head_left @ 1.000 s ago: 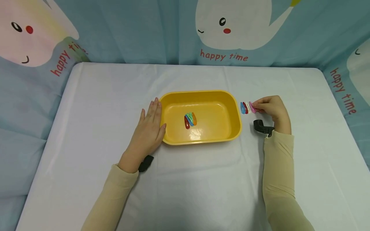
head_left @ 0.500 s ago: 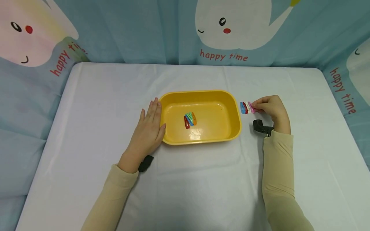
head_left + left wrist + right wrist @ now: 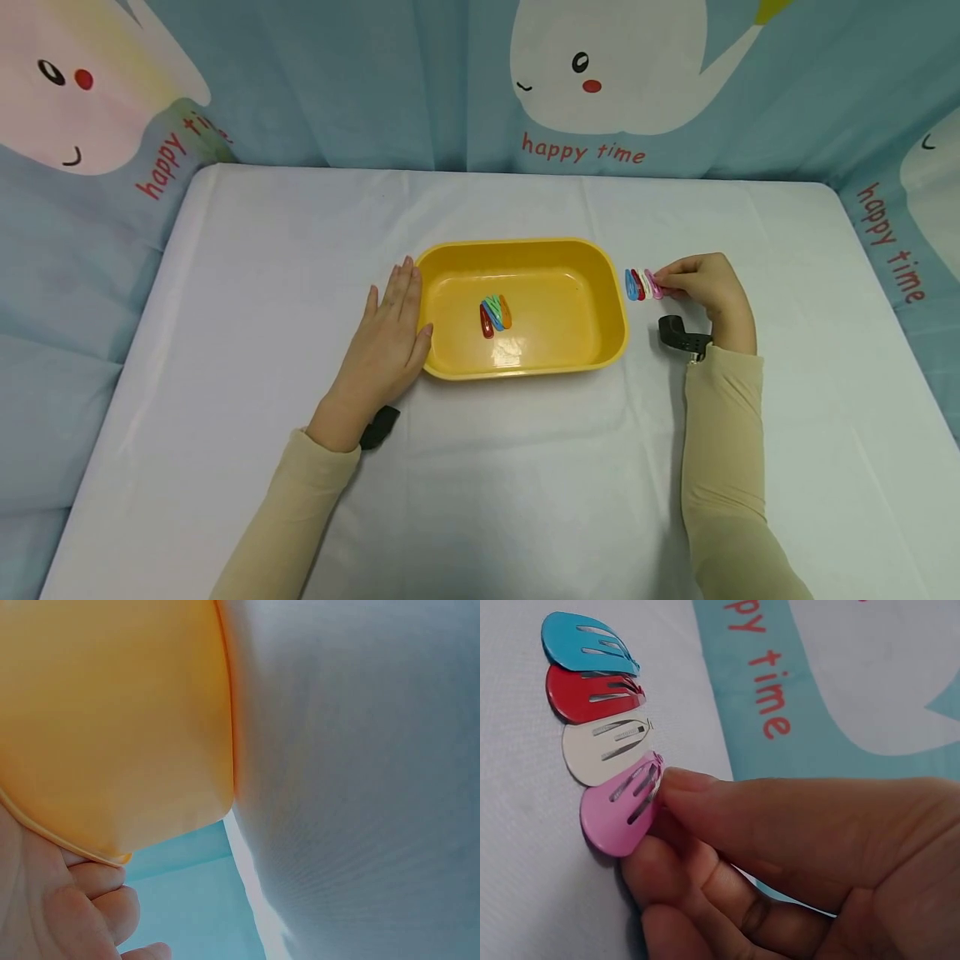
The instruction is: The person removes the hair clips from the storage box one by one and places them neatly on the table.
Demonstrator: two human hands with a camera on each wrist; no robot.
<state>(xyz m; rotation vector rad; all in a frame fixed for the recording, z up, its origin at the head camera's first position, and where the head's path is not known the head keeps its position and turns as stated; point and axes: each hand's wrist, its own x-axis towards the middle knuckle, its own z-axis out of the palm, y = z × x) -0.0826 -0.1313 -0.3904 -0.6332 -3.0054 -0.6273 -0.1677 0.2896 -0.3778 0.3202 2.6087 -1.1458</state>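
Note:
My left hand (image 3: pixel 382 346) rests with straight fingers along the left rim of a yellow tray (image 3: pixel 525 372). In the left wrist view, its fingers are at the edge of the tray's yellow wall (image 3: pixel 127 727). On the tablecloth right of the tray, my right hand (image 3: pixel 708 287) pinches a pink snap hair clip (image 3: pixel 619 814) between thumb and fingers. That clip touches a white hair clip (image 3: pixel 592 754), last in a row with a red hair clip (image 3: pixel 574 697) and a blue hair clip (image 3: pixel 570 645). The row lies side by side, slightly overlapping.
Inside the tray lie a dark red hair clip (image 3: pixel 486 322), an orange hair clip (image 3: pixel 506 312), and blue and green ones between them. A white cloth covers the table (image 3: pixel 525 483). Blue printed curtains (image 3: pixel 375 83) surround the far side.
The pink hair clip has shifted slightly left, up against the white one, in my right hand's grip. My left hand stays at the tray. The head view has tilted a little.

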